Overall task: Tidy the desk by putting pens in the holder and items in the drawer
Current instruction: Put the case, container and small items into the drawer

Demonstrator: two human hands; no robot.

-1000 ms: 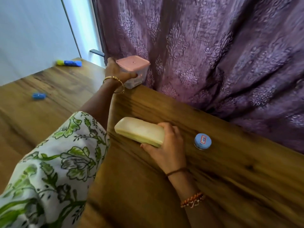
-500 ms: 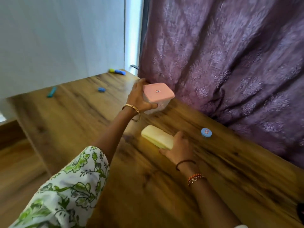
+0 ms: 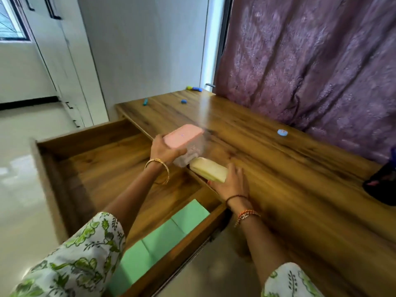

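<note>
The left hand (image 3: 162,150) reached forward over the open drawer (image 3: 100,166), its grip wrapped around a clear container with a pink lid (image 3: 185,142), thumb on the near side of the lid and the box tilted, lifted clear of the desk (image 3: 278,168) at its front edge. A gold bangle (image 3: 158,170) hung on that wrist. The right hand (image 3: 232,182) lay at the desk's front edge, its grip closed on one end of a pale yellow case (image 3: 209,171), fingers spread over the top; the case's far end sat just under the container, and whether the two touched could not be told. Thread bracelets (image 3: 246,215) circled the right wrist, and both arms wore floral sleeves (image 3: 75,260).

The wooden drawer stood pulled well out, with green blocks (image 3: 162,239) lined along its right side wall and the rest of its floor bare wood. On the desk, a small round blue-lidded item (image 3: 282,132) lay near the back edge by the purple curtain (image 3: 310,61). Toward the far left corner lay a teal pen (image 3: 145,102), a small blue piece (image 3: 183,101), and a yellow-and-blue marker (image 3: 194,88). A white wall (image 3: 145,50) and pale floor (image 3: 19,146) filled the left.

A dark object (image 3: 383,181) at the desk's right edge was cut off by the frame and too blurred to name.
</note>
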